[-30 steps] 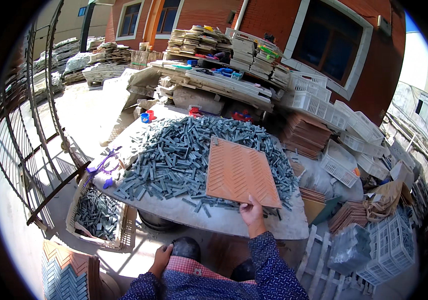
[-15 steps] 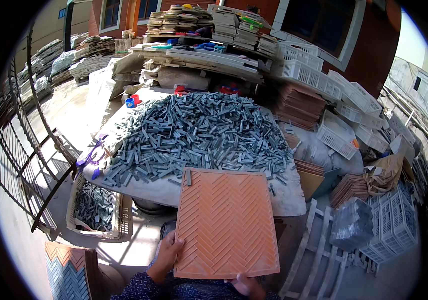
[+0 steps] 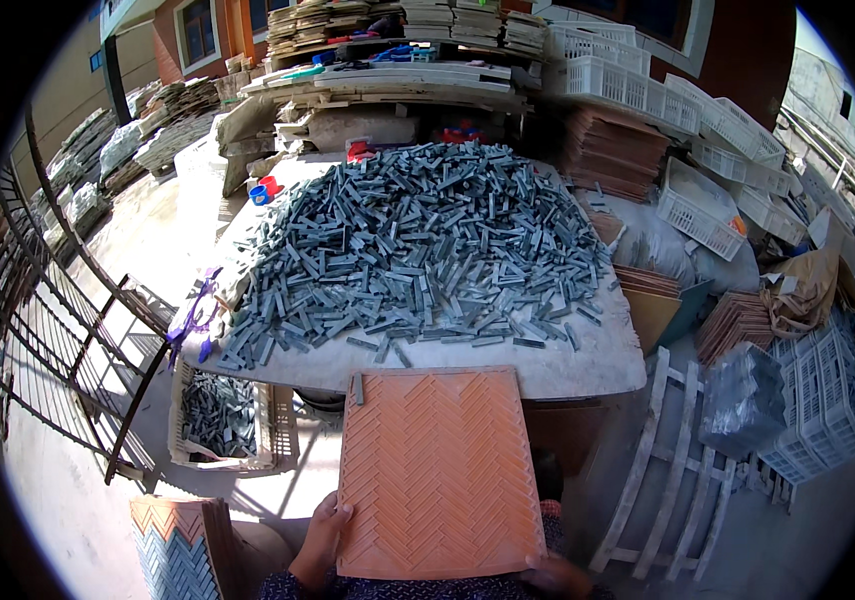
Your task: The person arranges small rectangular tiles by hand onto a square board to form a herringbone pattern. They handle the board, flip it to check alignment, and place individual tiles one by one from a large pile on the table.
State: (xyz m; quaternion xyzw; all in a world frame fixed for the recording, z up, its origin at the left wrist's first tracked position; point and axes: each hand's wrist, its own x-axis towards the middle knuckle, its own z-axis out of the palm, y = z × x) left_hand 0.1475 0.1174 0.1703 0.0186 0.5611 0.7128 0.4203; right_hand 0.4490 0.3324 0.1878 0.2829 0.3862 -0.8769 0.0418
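I hold an orange square tray with a herringbone pattern [image 3: 438, 470] flat in front of me, just off the near edge of the white table [image 3: 588, 365]. My left hand [image 3: 320, 540] grips its lower left edge and my right hand [image 3: 556, 577] holds its lower right corner, mostly hidden under the tray. One grey strip [image 3: 358, 388] lies on the tray's top left corner. A big heap of grey stone strips [image 3: 418, 250] covers the table.
A basket of grey strips [image 3: 220, 418] stands on the ground at the left, beside a black metal grille [image 3: 68, 340]. A finished herringbone sheet [image 3: 173, 545] stands at lower left. White crates [image 3: 708, 150] and stacked orange trays [image 3: 613, 150] lie at the right.
The orange tray was lying on the table by the heap; it has been pulled off the table toward me and now both hands hold it low in front of me.
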